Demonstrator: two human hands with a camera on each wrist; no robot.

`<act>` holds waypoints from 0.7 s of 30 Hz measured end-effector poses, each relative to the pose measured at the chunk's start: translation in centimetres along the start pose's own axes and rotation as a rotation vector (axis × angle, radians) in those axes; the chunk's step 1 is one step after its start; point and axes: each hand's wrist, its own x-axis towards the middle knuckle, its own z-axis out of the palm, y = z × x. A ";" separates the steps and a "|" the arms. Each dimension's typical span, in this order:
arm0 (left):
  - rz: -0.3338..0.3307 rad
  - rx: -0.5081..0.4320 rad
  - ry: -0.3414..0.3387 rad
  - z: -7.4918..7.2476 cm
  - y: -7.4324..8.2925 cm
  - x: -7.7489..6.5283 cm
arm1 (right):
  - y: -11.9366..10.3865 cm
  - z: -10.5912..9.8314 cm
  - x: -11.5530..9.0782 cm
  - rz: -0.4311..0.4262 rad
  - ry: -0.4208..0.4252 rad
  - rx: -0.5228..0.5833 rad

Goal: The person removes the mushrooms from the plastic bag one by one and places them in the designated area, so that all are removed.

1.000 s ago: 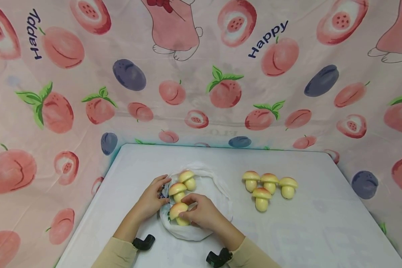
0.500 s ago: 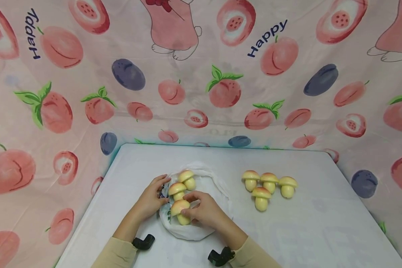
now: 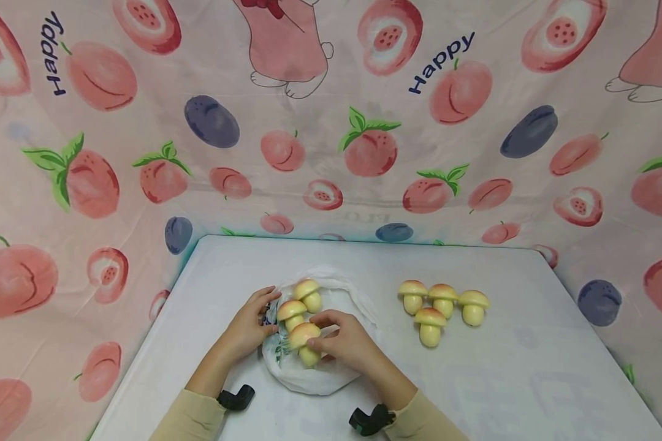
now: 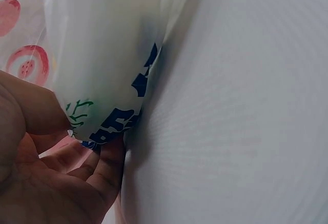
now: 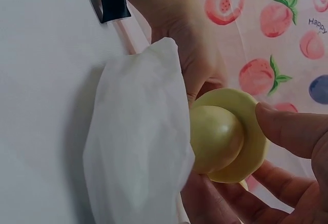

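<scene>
A yellow toy mushroom (image 3: 304, 335) with an orange-tinged cap is held between the thumb and fingers of my right hand (image 3: 346, 344), over the mouth of a white plastic bag (image 3: 315, 384). In the right wrist view its rounded stem (image 5: 218, 139) faces the camera, partly behind the bag's side. My left hand (image 3: 247, 329) grips the bag's left rim; the left wrist view has thumb and fingers around the bag's printed plastic (image 4: 110, 101). Two more toy mushrooms, an upper one (image 3: 308, 296) and a lower one (image 3: 292, 313), lie in the bag's left part.
Several similar toy mushrooms (image 3: 430, 326) stand grouped on the white table (image 3: 502, 386), right of the bag. A fruit-printed cloth (image 3: 320, 153) hangs behind and around the table. Black wrist mounts (image 3: 371, 419) stick out near both sleeves.
My right hand has shifted the held toy mushroom slightly right and up within the bag's mouth. The left hand stays on the rim, and the other mushrooms have not moved.
</scene>
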 end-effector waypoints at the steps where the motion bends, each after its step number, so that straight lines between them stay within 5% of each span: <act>1: 0.001 0.001 0.000 0.0 0.0 0.0 | 0.0 -0.1 -0.1 0.001 0.001 0.001; 21: -0.001 0.003 0.000 0.0 0.0 0.1 | 0.0 -2.7 -1.3 0.017 0.059 0.050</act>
